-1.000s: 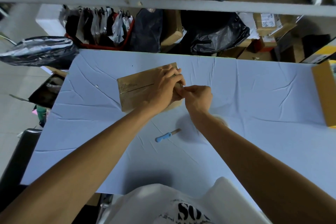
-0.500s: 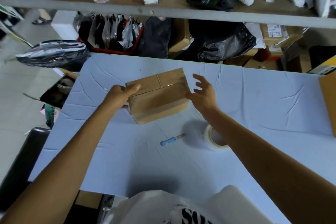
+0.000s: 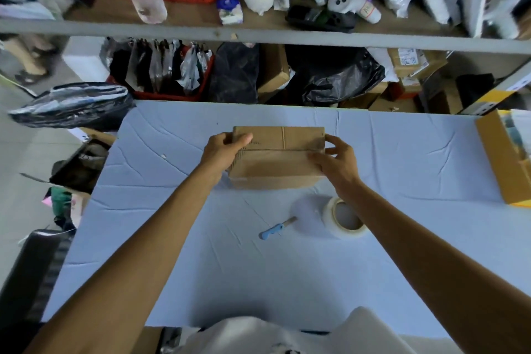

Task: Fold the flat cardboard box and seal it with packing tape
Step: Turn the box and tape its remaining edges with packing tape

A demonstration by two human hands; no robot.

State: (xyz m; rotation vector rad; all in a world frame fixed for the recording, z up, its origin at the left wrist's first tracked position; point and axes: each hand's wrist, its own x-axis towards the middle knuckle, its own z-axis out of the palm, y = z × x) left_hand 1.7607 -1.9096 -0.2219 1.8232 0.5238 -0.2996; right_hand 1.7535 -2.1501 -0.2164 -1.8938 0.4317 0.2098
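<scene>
Worktop (image 3: 201,267): a pale blue, creased sheet is spread over it; the widest bare area is seen on the near side, between the two forearms and to the left of them.
Far edge: it runs just behind the cardboard box (image 3: 275,167); black bags and cartons are packed close behind it, under the shelf rail (image 3: 258,35).
Left edge: it slants away toward the far side; a black bag (image 3: 71,105) hangs beside the far left corner.
Right edge: an open yellow-brown carton (image 3: 500,164) is placed on it, well apart from the cardboard box.
Cardboard box: it is folded into shape and is found in the far middle of the worktop, with the long side turned to the person; whether it rests on the sheet or is lifted a little cannot be told.
Left grip (image 3: 224,149): it is closed on the left end of the box, the thumb laid on the upper face.
Right grip (image 3: 336,161): it is closed on the right end of the box, the fingers bent around the upper corner.
Box and grips: the box is held between both, one at each short end.
Tape roll (image 3: 330,215): it lies near the box on the near side, partly hidden under the right forearm.
Blue-handled knife (image 3: 271,231): it lies just left of the tape roll, not touched.
</scene>
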